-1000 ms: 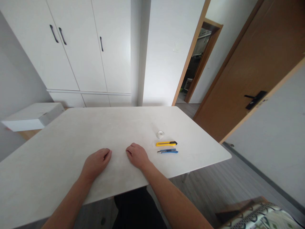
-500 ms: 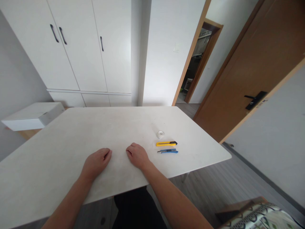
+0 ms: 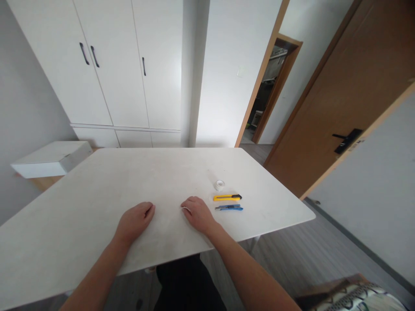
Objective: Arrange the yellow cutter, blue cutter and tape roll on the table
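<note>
My left hand (image 3: pixel 135 219) lies palm down on the white table (image 3: pixel 97 190), fingers loosely stretched and holding nothing. My right hand (image 3: pixel 198 212) rests flat beside it, a little to the right, also with nothing in it. Just right of my right hand lie a yellow utility knife (image 3: pixel 227 197) and a blue utility knife (image 3: pixel 229 207), side by side and apart from my fingers. A small roll of clear tape (image 3: pixel 219 185) sits just beyond the yellow knife.
White wardrobe doors (image 3: pixel 123 65) stand behind the table. A low white shelf (image 3: pixel 52 157) juts out at the left. A brown door (image 3: pixel 340 103) stands open at the right, with a doorway (image 3: pixel 266 95) beyond. A patterned cushion (image 3: pixel 353 298) shows at the bottom right.
The view has shifted slightly. My right hand has slid a little to the right, closer to the two knives. My left hand stays in place.
</note>
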